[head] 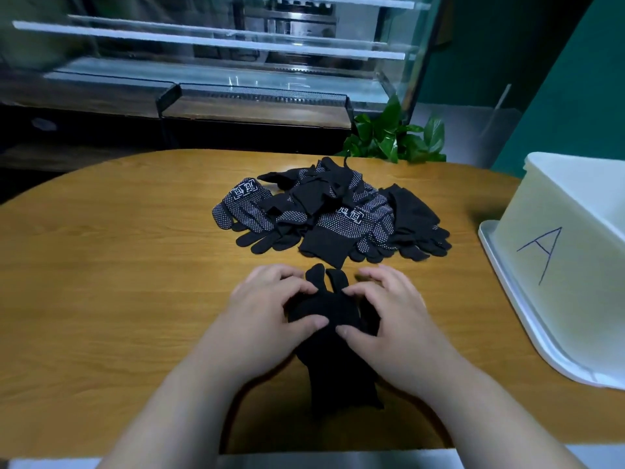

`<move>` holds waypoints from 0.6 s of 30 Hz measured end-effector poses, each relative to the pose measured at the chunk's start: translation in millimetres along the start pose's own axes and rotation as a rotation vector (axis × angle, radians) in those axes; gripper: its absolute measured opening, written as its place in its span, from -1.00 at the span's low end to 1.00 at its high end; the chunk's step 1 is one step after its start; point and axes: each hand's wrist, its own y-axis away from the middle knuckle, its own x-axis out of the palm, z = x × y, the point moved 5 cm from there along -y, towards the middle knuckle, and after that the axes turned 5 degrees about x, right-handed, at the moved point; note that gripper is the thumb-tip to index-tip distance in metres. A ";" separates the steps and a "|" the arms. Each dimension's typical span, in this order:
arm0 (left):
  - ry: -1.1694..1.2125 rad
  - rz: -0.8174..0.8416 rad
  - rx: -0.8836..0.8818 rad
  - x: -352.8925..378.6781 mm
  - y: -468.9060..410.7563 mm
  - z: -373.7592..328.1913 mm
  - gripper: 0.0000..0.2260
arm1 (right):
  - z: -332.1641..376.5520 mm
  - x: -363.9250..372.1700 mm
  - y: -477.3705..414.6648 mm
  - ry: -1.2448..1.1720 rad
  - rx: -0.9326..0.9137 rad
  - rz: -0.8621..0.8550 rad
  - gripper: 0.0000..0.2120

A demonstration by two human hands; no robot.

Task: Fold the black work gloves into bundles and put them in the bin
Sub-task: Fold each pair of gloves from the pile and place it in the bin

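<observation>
A black work glove (333, 363) lies lengthwise on the wooden table (101, 282) in front of me, cuff toward me and fingers pointing away. My left hand (270, 316) grips its left side, thumb on top and fingers curled over the edge. From the other side my right hand (389, 319) grips it the same way. Two fingertips of the glove stick out between my hands. Behind it lies a loose pile of black gloves (334, 214) with white grip dots. The white bin (558, 265), marked "A", stands at the right.
The bin sits on a white tray (514, 299) at the table's right edge. A green plant (392, 137) stands behind the table. A glass display case (203, 62) fills the background. Bare wood shows left of the gloves.
</observation>
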 end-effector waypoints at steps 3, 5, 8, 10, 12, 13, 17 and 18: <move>0.037 -0.004 0.002 -2.4 3.1 0.4 -0.73 | -3.0 -5.0 4.6 -0.052 0.011 0.024 -0.72; 0.043 0.030 0.043 -4.3 5.9 -2.9 -0.75 | -5.8 -11.1 8.4 -0.087 0.006 0.045 -0.82; 0.056 0.183 0.116 -3.9 12.9 -12.7 -0.74 | -6.7 -19.3 13.2 -0.112 -0.023 0.073 -0.85; 0.024 0.215 0.157 -1.5 15.6 -14.6 -0.72 | -7.4 -20.0 12.7 -0.124 -0.033 0.077 -0.87; -0.006 0.143 0.193 -1.6 15.1 -15.6 -0.67 | -6.2 -16.1 11.1 -0.093 -0.059 0.076 -0.81; -0.014 0.098 0.203 -1.5 13.4 -15.6 -0.65 | -5.5 -13.1 10.1 -0.075 -0.077 0.075 -0.69; -0.079 0.066 0.135 3.5 12.1 -18.0 -0.57 | -2.7 -4.9 9.0 0.001 -0.078 0.082 -0.41; -0.112 0.104 0.114 6.9 13.2 -17.3 -0.51 | -3.3 -2.3 9.6 0.034 -0.068 0.112 -0.39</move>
